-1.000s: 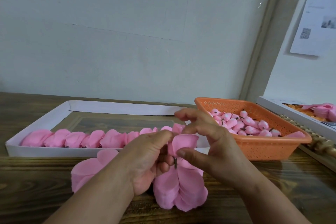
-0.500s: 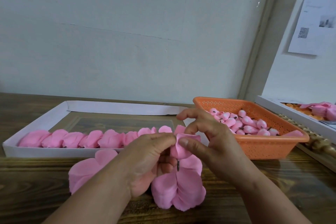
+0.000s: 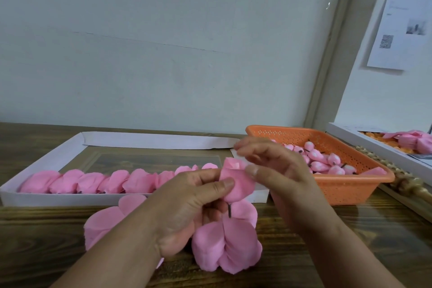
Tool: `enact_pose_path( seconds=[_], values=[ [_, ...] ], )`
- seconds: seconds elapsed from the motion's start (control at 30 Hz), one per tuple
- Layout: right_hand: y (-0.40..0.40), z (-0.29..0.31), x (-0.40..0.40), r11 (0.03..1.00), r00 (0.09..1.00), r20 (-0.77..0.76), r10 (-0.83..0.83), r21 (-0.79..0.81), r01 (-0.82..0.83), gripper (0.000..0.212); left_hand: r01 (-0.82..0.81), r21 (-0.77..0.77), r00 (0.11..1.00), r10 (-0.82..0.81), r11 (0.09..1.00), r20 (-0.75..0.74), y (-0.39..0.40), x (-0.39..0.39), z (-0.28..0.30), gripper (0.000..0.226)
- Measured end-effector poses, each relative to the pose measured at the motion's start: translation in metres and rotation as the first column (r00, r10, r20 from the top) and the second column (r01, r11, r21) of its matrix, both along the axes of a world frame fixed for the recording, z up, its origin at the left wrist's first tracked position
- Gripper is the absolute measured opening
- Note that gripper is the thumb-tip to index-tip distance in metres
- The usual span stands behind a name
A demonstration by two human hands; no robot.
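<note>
Soft pink petal bud (image 3: 236, 182), short dark stem

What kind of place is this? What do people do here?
Probably a handcraft workbench where artificial flowers get assembled. A white tray holds a row of pink flowers, an orange basket holds pink buds, and the left hand grips a petal-wrapped flower above loose petals on the wooden table.

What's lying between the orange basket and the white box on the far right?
Between the orange basket and white box, a beaded golden strip lies, seen in the head view.
</note>
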State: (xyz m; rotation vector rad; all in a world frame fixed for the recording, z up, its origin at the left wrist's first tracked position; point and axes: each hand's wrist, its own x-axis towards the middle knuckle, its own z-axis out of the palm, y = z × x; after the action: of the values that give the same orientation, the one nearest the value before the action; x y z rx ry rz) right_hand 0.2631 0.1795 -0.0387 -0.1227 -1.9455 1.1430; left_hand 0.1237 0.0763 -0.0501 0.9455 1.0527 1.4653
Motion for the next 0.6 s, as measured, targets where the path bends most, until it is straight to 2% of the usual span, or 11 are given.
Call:
enact_pose_path(
  seconds=[0.03, 0.1, 0.4, 0.6],
  values=[
    [0.001, 0.0, 0.002, 0.999, 0.998, -0.058, 0.022, -0.022, -0.023, 0.022, -0.005, -0.001, 1.0, 0.005, 1.0, 0.008, 0.0, 0.0, 0.0, 0.02],
    [0.003, 0.001, 0.004, 0.999, 0.997, -0.075, 0.033, 0.013, -0.032, 0.028, -0.008, 0.007, 1.0, 0.008, 1.0, 0.006, 0.0, -0.002, 0.0, 0.016],
    [-0.004, 0.007, 0.01, 0.949, 0.976, 0.188, -0.109, 0.312, 0.046, 0.025, 0.032, 0.034, 0.999, -0.031, 0.999, -0.018, -0.002, -0.002, 0.001, 0.011],
    [-0.006, 0.01, 0.01, 0.92, 0.96, 0.221, -0.17, 0.384, 0.075, 0.029, 0.04, 0.033, 0.999, -0.039, 0.999, -0.015, -0.002, -0.001, 0.003, 0.017]
  ],
)
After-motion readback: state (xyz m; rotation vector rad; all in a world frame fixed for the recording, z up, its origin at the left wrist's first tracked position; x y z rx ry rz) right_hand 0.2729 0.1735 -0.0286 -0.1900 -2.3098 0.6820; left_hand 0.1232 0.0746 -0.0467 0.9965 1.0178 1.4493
